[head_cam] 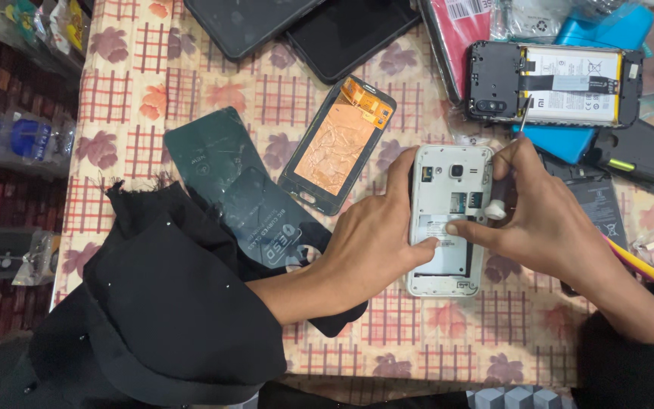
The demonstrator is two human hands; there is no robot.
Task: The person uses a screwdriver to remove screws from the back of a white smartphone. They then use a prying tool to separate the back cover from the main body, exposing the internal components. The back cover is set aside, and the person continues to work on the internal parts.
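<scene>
1. Our left hand point(369, 242) clamps its grip on the white phone frame point(448, 216), thumb pressing its left edge, as it lies face down on the checked tabletop point(191, 83).
2. Our right hand point(546, 220) is closed on a thin tool point(522, 121), index finger laid across the frame's open battery bay.
3. Just left lies a detached screen point(338, 144) with copper backing, beside a dark back cover point(228, 167).
4. An opened black phone point(554, 83) with its battery exposed sits above.
</scene>
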